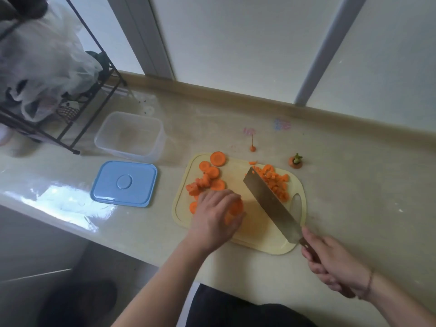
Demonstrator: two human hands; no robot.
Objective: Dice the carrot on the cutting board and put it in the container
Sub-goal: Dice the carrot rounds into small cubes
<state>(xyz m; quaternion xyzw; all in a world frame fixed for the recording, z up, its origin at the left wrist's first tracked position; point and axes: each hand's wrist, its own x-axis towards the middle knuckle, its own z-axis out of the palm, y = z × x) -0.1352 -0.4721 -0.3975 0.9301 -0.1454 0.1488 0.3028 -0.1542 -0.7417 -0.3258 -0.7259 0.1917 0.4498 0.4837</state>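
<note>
A pale yellow cutting board (254,237) lies on the counter. Round carrot slices (212,172) are spread over its left part. A heap of diced carrot (274,180) sits at its far right. My left hand (215,218) grips a stack of carrot slices (234,208) near the board's left front. My right hand (335,263) grips the dark handle of a cleaver (271,201). Its blade slants across the board with its tip beside the diced heap. The clear container (132,135) stands to the left, with no carrot visible in it.
A blue lid (123,184) lies in front of the container. A carrot top (296,160) and a thin carrot tail (253,146) lie on the counter behind the board. A black wire rack (68,109) holding plastic bags stands far left. The wall runs along the back.
</note>
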